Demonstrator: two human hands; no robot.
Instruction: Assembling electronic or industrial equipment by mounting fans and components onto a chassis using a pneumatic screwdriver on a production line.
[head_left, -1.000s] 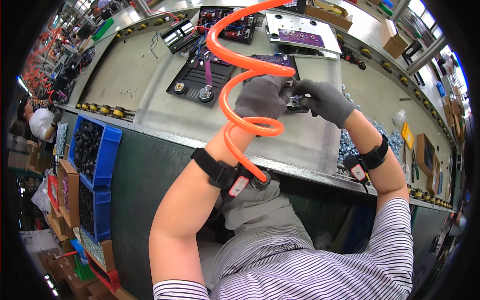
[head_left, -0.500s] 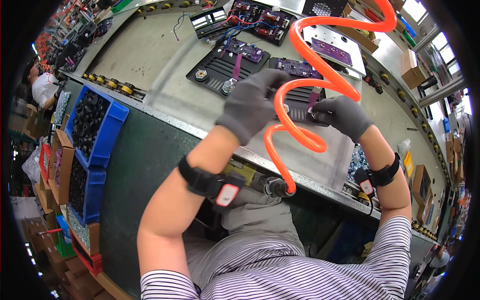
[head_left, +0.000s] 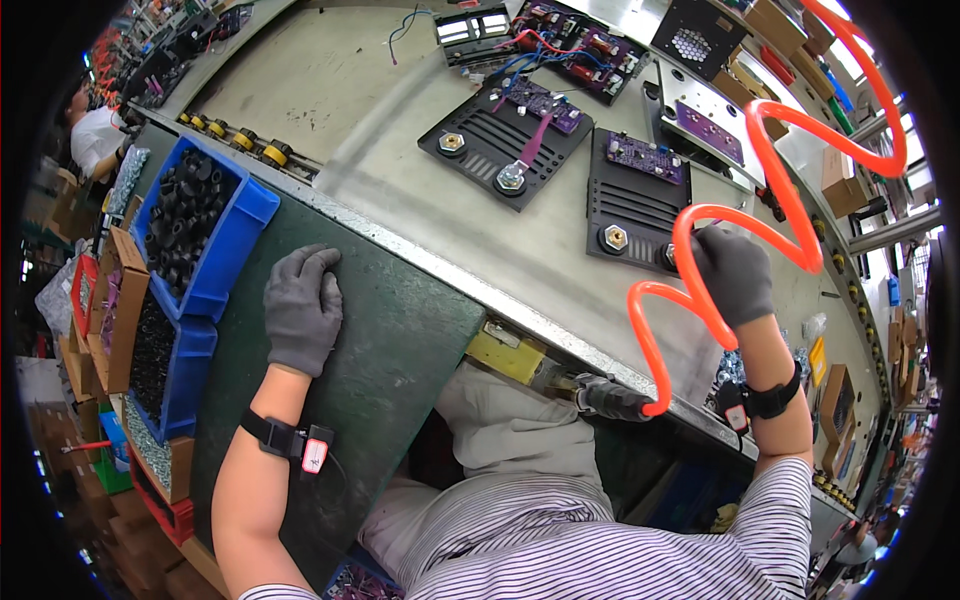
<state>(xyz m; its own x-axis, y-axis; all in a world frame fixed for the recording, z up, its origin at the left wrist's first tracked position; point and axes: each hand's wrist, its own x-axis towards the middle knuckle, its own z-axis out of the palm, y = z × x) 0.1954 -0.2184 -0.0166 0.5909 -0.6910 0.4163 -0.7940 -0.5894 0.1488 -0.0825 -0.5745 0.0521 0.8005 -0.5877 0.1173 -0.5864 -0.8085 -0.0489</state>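
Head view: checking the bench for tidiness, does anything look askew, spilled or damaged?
Nothing looks spilled or broken. The two black heat-sink plates lie at different angles, and the orange coiled hose loops across the right hand. The left hand rests flat on the green mat.

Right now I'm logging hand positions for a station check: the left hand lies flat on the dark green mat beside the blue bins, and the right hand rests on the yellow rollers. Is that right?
Not quite. The head view shows the right hand at the edge of a black finned panel, by the orange coiled hose, not on the yellow rollers. The left hand does lie flat on the dark green mat beside the blue bins.
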